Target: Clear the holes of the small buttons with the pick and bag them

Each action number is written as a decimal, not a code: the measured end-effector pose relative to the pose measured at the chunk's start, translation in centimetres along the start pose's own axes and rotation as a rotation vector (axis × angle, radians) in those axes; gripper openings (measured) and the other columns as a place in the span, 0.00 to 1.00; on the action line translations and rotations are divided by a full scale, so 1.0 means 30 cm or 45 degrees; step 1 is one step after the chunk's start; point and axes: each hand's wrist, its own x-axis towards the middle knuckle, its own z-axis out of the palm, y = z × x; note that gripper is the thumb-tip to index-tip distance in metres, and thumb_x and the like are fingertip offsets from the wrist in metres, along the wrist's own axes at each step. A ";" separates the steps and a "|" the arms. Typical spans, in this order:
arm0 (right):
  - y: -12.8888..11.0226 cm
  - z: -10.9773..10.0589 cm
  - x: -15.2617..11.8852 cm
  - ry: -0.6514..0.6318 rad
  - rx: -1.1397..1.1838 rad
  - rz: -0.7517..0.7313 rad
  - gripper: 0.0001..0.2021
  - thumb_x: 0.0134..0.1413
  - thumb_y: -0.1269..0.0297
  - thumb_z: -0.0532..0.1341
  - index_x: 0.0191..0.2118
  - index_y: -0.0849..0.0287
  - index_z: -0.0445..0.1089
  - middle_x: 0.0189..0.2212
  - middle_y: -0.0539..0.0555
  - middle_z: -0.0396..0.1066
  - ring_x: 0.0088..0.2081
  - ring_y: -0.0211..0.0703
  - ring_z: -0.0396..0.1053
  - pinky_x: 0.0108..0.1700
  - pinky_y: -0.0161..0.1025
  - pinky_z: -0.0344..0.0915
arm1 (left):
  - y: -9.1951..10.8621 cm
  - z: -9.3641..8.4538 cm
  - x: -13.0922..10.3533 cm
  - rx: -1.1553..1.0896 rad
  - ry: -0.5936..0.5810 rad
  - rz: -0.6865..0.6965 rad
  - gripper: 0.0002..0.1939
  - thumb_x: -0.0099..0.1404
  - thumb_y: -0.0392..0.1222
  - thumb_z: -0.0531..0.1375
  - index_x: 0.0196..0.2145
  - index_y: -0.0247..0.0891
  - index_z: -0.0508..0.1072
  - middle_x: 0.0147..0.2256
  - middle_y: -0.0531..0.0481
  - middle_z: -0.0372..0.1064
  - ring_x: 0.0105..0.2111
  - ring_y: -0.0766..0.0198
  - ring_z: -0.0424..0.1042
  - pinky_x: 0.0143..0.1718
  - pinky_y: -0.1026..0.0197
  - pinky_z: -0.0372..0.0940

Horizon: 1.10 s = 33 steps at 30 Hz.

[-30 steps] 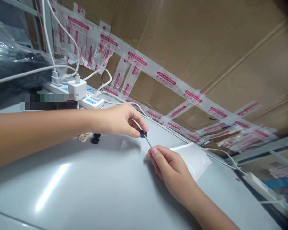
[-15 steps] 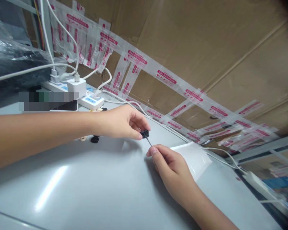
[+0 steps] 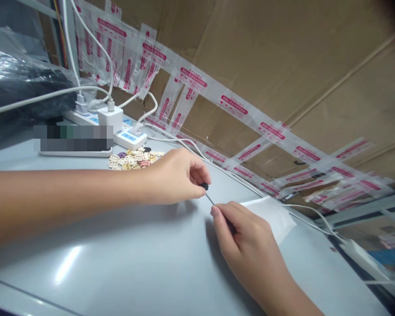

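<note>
Between the thumb and fingers of my left hand [image 3: 181, 177] is a small black button-like piece [image 3: 204, 186], mostly covered by the fingertips. My right hand [image 3: 246, 241] is closed around a thin-shafted tool [image 3: 210, 199], which looks like a small screwdriver. Part of its dark handle shows in the palm. The shaft points up and left, its tip at the black piece; whether it sits in a hole I cannot tell. Behind my left forearm lies a pile of small button-like pieces [image 3: 128, 160], mostly cream and yellow, with a few pink, purple and black.
White power strips [image 3: 131, 139] with a plugged-in charger [image 3: 110, 118] stand at the back left, beside a partly blurred white-edged device [image 3: 75, 152]. A white plastic sheet [image 3: 276, 215] lies beyond my right hand. Cables run along the taped cardboard wall [image 3: 283, 66].
Both hands have shifted slightly right and down in the picture, still holding the black piece and the tool. The black piece has turned and shows less. More of the pile is visible behind my forearm.
</note>
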 end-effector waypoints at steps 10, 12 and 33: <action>0.014 -0.017 0.019 -0.015 0.276 0.312 0.14 0.65 0.57 0.54 0.29 0.57 0.65 0.22 0.47 0.60 0.24 0.37 0.57 0.27 0.36 0.54 | -0.014 0.007 -0.001 -0.052 0.009 0.006 0.08 0.53 0.39 0.66 0.34 0.38 0.76 0.33 0.53 0.78 0.32 0.63 0.76 0.33 0.63 0.68; 0.019 -0.013 0.029 -0.021 0.520 0.430 0.14 0.63 0.52 0.56 0.32 0.57 0.66 0.21 0.46 0.56 0.23 0.36 0.55 0.25 0.34 0.52 | -0.015 0.012 -0.005 -0.127 -0.052 0.002 0.10 0.55 0.40 0.66 0.36 0.38 0.76 0.34 0.53 0.78 0.32 0.64 0.77 0.33 0.63 0.68; 0.029 0.000 0.036 -0.180 1.344 0.649 0.16 0.57 0.51 0.64 0.31 0.58 0.63 0.17 0.41 0.47 0.18 0.29 0.43 0.19 0.31 0.41 | -0.032 0.028 -0.015 0.241 -0.227 0.752 0.12 0.65 0.32 0.59 0.45 0.35 0.78 0.35 0.49 0.76 0.32 0.67 0.71 0.35 0.65 0.62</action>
